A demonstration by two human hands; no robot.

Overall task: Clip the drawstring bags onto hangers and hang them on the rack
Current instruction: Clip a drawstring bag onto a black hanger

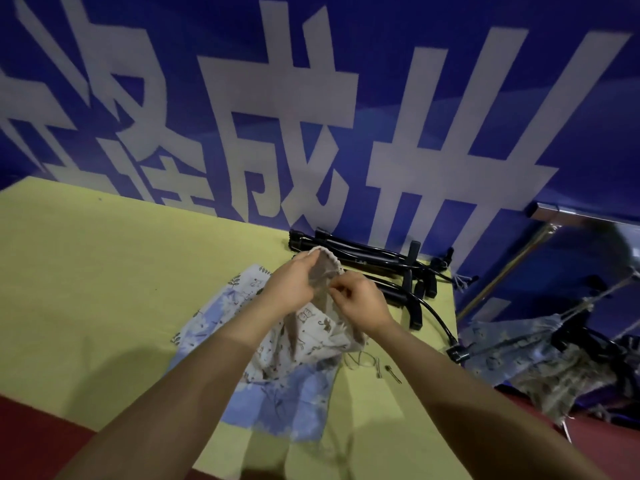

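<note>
Both hands hold the cat-print bag (311,327) above the bench (104,271): left hand (291,285) grips its gathered mouth, right hand (360,301) pinches the edge. Hangers (391,268) lie just behind the bag. Risk: bunched cloth may slip from a clip.

On the desk (104,289), a pile of drawstring bags (284,386) lies at the middle. Behind and right of the pile lie the hangers (381,261). Right of the desk stands the rack (540,237), bags hanging (540,362) from it.
</note>
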